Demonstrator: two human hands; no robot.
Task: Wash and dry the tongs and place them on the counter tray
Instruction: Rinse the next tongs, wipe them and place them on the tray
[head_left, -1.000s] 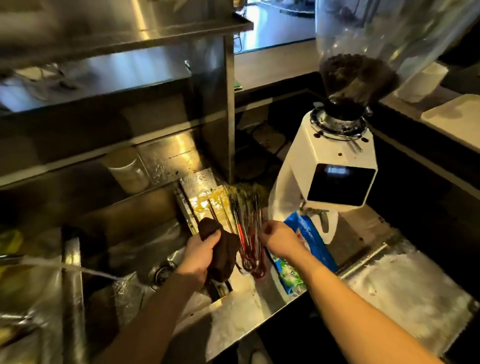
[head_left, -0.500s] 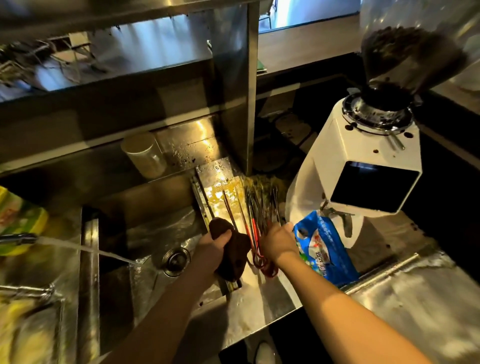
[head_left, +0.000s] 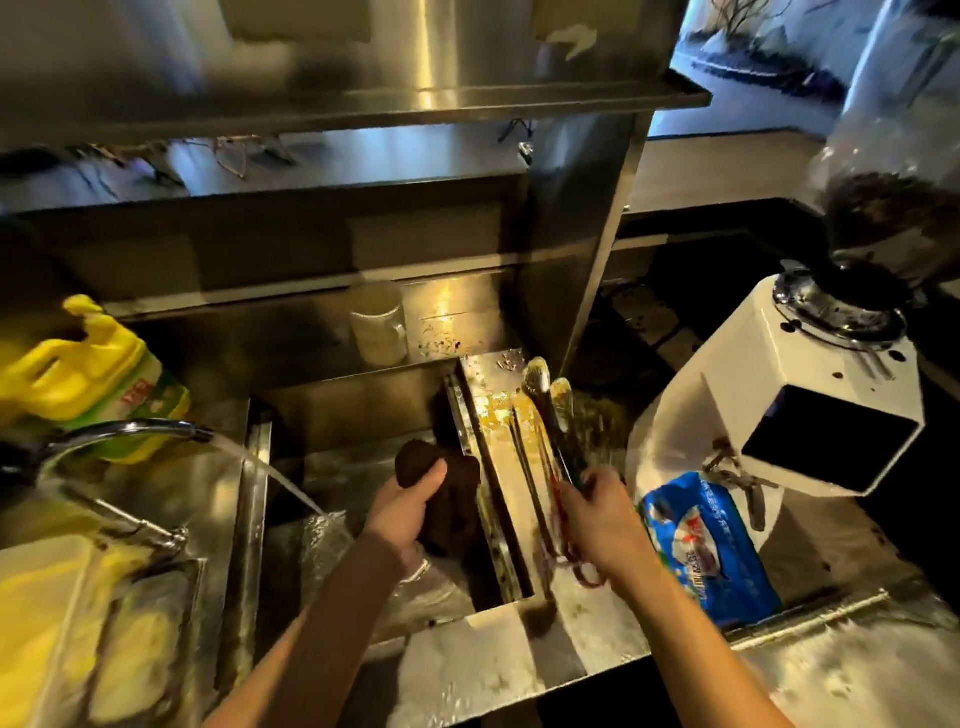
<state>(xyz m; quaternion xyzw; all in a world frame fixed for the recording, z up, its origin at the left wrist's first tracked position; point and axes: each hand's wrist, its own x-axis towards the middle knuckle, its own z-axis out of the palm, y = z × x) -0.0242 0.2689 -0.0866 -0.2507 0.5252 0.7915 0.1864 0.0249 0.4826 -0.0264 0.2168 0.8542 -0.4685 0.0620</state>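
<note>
My right hand (head_left: 602, 519) grips a pair of metal tongs (head_left: 550, 410) near their hinged end, with the scalloped tips raised and pointing away from me over the steel counter tray (head_left: 498, 415). More utensils with red handles (head_left: 582, 566) lie on the tray under that hand. My left hand (head_left: 405, 509) is closed on a dark brown cloth (head_left: 452, 499) at the sink's right rim. Water runs from the faucet (head_left: 124, 431) into the sink basin (head_left: 332, 545).
A yellow detergent jug (head_left: 88, 374) stands behind the faucet. A cup (head_left: 379, 327) sits on the ledge behind the sink. A blue packet (head_left: 706, 545) and a white coffee grinder (head_left: 800, 415) stand right of the tray. A steel shelf overhangs the sink.
My right hand has closed on a pair of tongs and lifted them off the tray. The view has swung left, so the faucet and the jug show. The left hand keeps the cloth.
</note>
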